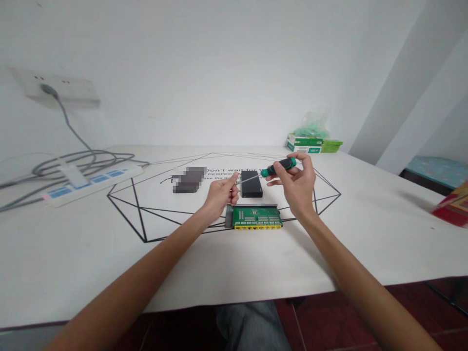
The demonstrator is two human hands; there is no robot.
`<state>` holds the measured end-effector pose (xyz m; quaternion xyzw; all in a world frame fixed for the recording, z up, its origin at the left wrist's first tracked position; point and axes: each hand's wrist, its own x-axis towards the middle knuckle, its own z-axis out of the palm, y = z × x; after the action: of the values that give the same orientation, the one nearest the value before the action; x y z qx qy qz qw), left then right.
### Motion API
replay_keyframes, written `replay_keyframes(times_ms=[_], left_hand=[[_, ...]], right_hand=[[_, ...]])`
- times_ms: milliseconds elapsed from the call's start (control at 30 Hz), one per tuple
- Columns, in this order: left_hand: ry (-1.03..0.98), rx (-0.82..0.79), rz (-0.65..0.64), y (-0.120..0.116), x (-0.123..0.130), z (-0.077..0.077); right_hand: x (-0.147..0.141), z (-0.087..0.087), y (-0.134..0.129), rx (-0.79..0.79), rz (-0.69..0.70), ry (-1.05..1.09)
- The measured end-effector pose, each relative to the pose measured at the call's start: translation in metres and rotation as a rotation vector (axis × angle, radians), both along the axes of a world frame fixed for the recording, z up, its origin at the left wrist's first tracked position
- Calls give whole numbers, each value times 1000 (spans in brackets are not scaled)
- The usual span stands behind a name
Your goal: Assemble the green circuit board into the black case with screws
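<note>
My right hand [298, 183] grips the green and black handle of a screwdriver [278, 166] above the table. Its metal shaft slants down and left to my left hand [223, 192], whose fingers are closed around the tip end. Whether a screw is also between those fingers is hidden. Just below the hands lies a green circuit board [256, 217] with a row of yellow connectors along its near edge, seated on a grey metal plate [229, 217]. Behind it, under the screwdriver's shaft, is a black box-shaped case [251, 187].
A blurred-out dark object [188, 180] lies left of the hands. Further left are a white power strip [97, 184] and coiled grey cable [76, 158]. Green and white boxes [305, 143] stand at the back right, a red box [453, 204] at the right edge.
</note>
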<state>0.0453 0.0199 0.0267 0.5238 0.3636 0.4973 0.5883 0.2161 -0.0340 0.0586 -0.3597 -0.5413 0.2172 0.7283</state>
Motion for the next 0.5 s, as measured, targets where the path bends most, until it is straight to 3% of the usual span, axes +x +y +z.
replay_keyframes(times_ms=[500], left_hand=[[-24, -6, -20, 0, 0, -1]], right_hand=[[-2, 0, -1, 7, 11, 22]])
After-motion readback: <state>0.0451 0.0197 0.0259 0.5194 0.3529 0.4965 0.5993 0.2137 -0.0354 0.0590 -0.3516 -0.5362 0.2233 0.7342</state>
